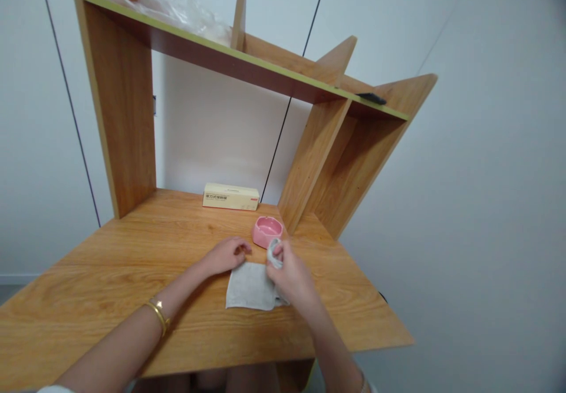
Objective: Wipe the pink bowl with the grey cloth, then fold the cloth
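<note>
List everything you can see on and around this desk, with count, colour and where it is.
Desk: one, light wood, fills the lower frame.
Shelf unit: one, wood with a green front edge, stands on the desk's back.
Plastic wrap: one, clear, on the shelf's left end.
Dark flat object: one, black, on the shelf's right end; too small to identify.
Box: one, cream with a red end, at the desk's back.
Bowl: one, pink, in front of the box to the right.
Cloth: one, pale grey, flat on the desk between the hands, one corner lifted.
Bracelet: one, gold, left wrist.
Left hand: at the cloth's upper left edge.
Right hand: fingers pinch the lifted corner.
</note>
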A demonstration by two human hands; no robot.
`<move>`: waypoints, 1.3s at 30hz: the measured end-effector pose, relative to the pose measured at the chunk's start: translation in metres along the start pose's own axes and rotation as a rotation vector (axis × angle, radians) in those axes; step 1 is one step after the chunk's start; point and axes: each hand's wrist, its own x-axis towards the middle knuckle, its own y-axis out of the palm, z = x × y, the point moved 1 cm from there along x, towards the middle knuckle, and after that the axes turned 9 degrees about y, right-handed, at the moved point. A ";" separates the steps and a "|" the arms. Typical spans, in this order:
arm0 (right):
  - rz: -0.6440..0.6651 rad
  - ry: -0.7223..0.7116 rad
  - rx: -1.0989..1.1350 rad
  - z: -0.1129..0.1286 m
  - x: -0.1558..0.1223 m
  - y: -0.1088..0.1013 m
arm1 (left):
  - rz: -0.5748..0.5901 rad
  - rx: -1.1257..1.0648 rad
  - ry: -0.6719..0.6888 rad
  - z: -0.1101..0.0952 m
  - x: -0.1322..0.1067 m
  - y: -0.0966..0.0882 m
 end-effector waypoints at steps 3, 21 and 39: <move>0.140 -0.143 -0.029 0.027 -0.014 0.028 | -0.105 -0.044 -0.080 0.019 -0.005 -0.009; 0.085 -0.435 -0.112 -0.051 -0.047 0.021 | -0.084 -0.075 0.128 -0.010 -0.016 -0.011; 0.039 -0.316 -0.209 -0.055 0.022 0.000 | -0.026 0.279 -0.046 0.004 -0.012 -0.009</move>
